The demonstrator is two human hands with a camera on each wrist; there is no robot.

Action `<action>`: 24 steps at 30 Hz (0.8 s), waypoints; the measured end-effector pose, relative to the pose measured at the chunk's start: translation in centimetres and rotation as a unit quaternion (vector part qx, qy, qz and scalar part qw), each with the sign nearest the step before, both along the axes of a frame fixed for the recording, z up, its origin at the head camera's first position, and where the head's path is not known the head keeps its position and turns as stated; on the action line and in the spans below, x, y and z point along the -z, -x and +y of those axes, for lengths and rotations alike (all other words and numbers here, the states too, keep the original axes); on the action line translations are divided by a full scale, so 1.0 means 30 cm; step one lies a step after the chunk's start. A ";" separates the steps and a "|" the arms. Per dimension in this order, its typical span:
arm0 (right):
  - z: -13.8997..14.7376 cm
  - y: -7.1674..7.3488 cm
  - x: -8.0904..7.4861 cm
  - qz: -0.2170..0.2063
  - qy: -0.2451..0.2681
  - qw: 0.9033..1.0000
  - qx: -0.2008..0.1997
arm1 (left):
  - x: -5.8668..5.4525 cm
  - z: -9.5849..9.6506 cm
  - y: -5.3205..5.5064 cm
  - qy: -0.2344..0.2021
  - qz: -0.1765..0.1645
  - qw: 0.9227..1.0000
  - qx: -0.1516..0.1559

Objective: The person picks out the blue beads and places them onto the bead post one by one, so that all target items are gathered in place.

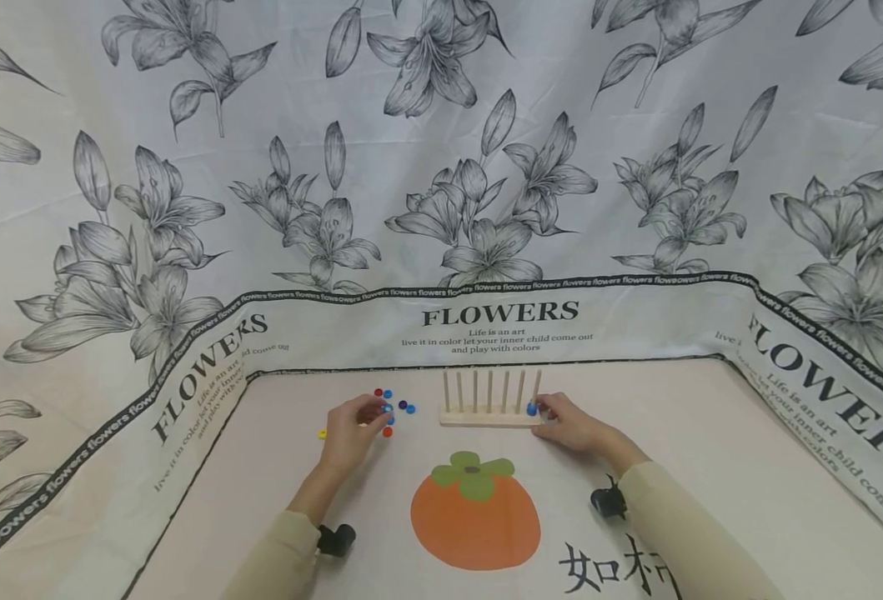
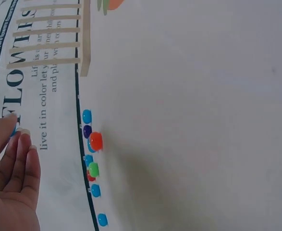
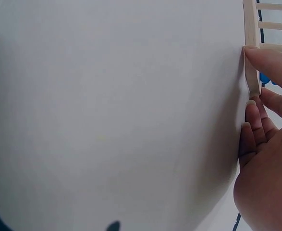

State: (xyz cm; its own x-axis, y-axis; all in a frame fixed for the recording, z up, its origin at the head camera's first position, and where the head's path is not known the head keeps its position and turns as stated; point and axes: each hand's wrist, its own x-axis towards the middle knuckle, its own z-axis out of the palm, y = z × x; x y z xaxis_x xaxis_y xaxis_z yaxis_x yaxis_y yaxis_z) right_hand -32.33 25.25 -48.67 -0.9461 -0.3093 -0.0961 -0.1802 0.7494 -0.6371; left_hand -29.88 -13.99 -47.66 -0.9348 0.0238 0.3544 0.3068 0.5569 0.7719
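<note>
My left hand (image 1: 353,431) pinches a blue bead (image 2: 13,131) between thumb and fingertips, raised above the loose beads on the cloth. Most of that bead is hidden by the fingers. A wooden peg rack (image 1: 486,420) with a row of upright pegs stands near the back of the table. My right hand (image 1: 572,427) grips the rack's right end, thumb (image 3: 268,62) along the front of the base and fingers round the end. A blue bead (image 1: 532,409) sits low at the rightmost peg, partly covered by the right hand in the right wrist view.
Loose beads lie left of the rack, among them a dark purple bead (image 1: 403,405), a red bead (image 1: 378,392), an orange bead (image 2: 96,141) and a green bead (image 2: 93,169). A yellow bead (image 1: 323,434) lies beside the left wrist. Behind the rack hangs a flower-print curtain (image 1: 501,325).
</note>
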 end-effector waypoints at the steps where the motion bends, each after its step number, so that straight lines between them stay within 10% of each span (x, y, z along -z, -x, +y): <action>1: -0.001 0.000 -0.001 -0.002 0.002 1.000 0.002 | -0.001 0.004 0.000 0.001 0.003 1.000 0.004; 24: -0.001 0.002 0.002 0.003 0.001 1.000 0.001 | -0.020 0.105 -0.015 -0.006 0.019 0.999 0.050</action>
State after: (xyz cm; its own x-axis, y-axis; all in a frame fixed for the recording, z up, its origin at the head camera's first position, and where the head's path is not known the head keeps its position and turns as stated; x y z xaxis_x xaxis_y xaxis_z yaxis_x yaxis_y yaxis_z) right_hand -32.38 25.22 -48.74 -0.9473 -0.3073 -0.0904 -0.1818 0.7480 -0.6383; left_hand -29.44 -10.85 -47.05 -0.9134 0.1119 0.3913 0.3903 0.5132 0.7644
